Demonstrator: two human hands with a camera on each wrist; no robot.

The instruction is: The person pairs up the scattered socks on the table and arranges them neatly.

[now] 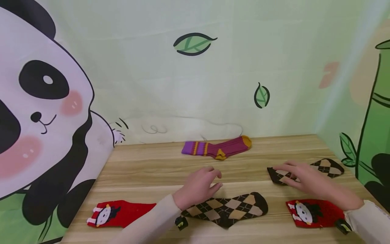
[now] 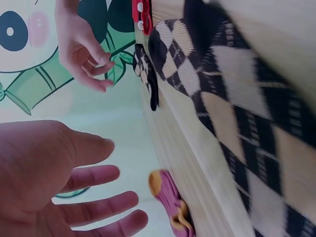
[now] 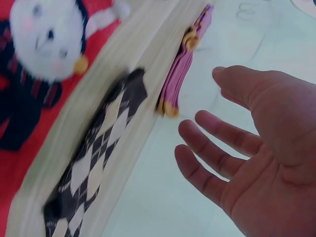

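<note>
My left hand point(image 1: 199, 186) hovers above the nearer black-and-tan argyle sock point(image 1: 231, 208), its fingers loosely bent around nothing. My right hand point(image 1: 309, 179) is over the other argyle sock point(image 1: 327, 166) and partly covers it in the head view. The right wrist view shows a gap between the right fingers point(image 3: 202, 173) and that sock. Two red socks with a white cartoon face lie near the front, one red sock point(image 1: 117, 217) at left, partly behind my left sleeve, and another red sock point(image 1: 321, 211) under my right forearm. A purple sock with yellow heel and toe point(image 1: 231, 148) lies at the back.
The socks lie on a wood-grain table point(image 1: 146, 162). A pale green cloth backdrop point(image 1: 137, 67) with a printed panda point(image 1: 51, 112) rises behind and at the sides. Small dark devices sit at both wrists, the left device point(image 1: 181, 223) close above the tabletop.
</note>
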